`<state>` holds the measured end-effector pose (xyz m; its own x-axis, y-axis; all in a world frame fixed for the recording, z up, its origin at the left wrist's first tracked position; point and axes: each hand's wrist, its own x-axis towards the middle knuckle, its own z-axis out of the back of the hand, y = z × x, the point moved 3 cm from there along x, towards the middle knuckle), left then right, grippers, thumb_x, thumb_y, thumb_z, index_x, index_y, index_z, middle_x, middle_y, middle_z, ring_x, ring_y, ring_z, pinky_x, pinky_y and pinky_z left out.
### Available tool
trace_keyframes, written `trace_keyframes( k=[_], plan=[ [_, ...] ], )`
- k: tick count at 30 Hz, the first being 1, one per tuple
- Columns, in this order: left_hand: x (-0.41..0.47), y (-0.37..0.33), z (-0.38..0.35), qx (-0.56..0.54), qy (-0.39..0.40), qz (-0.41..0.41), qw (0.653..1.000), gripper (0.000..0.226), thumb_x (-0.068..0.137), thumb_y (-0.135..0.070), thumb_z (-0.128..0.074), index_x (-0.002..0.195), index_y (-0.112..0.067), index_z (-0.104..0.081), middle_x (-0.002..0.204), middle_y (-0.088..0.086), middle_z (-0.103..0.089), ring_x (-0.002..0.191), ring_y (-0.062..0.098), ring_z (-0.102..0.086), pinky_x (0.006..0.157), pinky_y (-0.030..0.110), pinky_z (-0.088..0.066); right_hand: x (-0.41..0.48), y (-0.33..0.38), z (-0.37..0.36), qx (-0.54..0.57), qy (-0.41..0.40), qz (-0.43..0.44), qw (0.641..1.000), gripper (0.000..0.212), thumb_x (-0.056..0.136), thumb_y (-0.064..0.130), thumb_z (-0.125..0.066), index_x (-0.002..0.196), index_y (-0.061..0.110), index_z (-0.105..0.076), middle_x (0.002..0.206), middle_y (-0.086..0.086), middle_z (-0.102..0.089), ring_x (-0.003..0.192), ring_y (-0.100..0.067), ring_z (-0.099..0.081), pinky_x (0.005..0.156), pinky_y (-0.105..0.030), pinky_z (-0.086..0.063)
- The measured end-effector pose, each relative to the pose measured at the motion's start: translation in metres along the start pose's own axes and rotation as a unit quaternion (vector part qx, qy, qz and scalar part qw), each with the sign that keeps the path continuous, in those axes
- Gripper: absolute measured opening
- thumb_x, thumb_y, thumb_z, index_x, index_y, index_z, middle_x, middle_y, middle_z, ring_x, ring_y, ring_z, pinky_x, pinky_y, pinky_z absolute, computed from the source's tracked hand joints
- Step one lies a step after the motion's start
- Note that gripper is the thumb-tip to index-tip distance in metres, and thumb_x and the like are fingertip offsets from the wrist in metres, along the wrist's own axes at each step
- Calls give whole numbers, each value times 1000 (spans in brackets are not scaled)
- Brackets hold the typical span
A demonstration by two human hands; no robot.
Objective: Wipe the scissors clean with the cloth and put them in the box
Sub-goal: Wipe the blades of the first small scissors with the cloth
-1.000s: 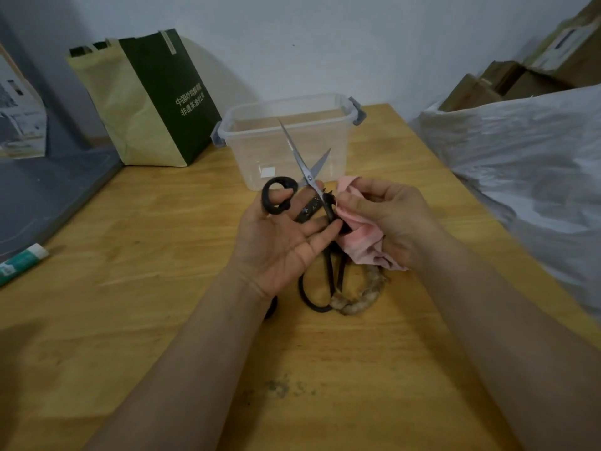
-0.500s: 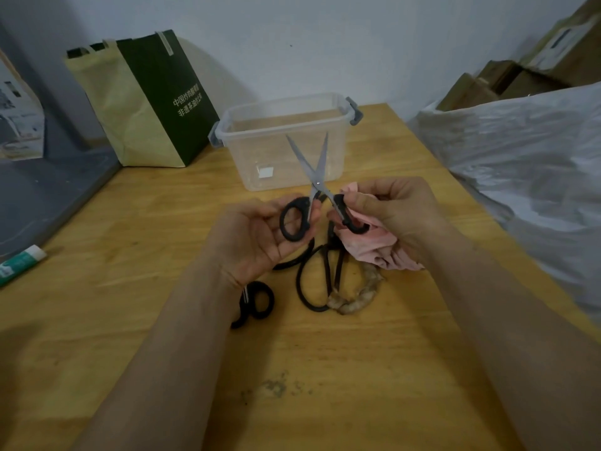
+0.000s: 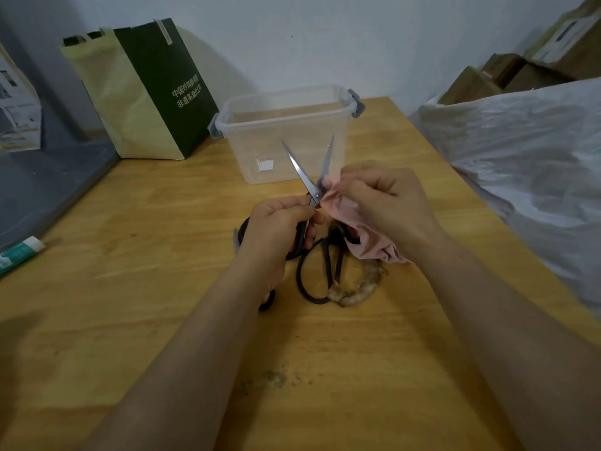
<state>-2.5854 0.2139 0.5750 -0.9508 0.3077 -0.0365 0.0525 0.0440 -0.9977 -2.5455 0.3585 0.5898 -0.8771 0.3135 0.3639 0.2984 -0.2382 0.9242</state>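
Head cam, looking down at a wooden table. The scissors are up in the air in front of the clear box, not in it yet. Blades are spread in a V with the tips pointing up and away.

Left hand has its fingers curled round the dark handles, which are mostly hidden. Right hand is bunched up, pinching the pink cloth against the right blade, just above the pivot. The rest of the cloth hangs under the palm.

A black pair lies flat on the table right under the hands, one loop wrapped in something tan. A green and yellow bag stands left of the box, a small tube sits at the left edge, and a white sack is off to the right.
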Motion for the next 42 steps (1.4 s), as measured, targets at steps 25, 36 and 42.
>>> trace_keyframes(
  k=[25, 36, 42],
  plan=[
    [-4, 0, -7, -55, 4, -2, 998, 17, 83, 8, -51, 92, 15, -64, 52, 6, -55, 43, 14, -44, 39, 20, -33, -2, -10, 3, 180, 143, -139, 963, 27, 63, -4, -72, 89, 1, -68, 77, -11, -74, 69, -17, -71, 61, -25, -56],
    [-2, 2, -5, -62, 2, -5, 998, 16, 85, 6, -50, 89, 12, -65, 53, 6, -56, 44, 13, -45, 40, 20, -35, 2, -12, -3, 133, 113, -109, 979, 15, 76, 1, -71, 90, 6, -70, 78, -6, -74, 74, -14, -70, 71, -24, -57],
    [-2, 4, -10, -40, 8, -6, 999, 22, 86, 6, -50, 75, 0, -68, 51, 4, -55, 43, 12, -44, 39, 19, -35, 2, -12, -6, 68, 82, -103, 989, 11, 76, 2, -73, 85, 7, -70, 73, -5, -74, 68, -13, -70, 63, -24, -57]
  ],
)
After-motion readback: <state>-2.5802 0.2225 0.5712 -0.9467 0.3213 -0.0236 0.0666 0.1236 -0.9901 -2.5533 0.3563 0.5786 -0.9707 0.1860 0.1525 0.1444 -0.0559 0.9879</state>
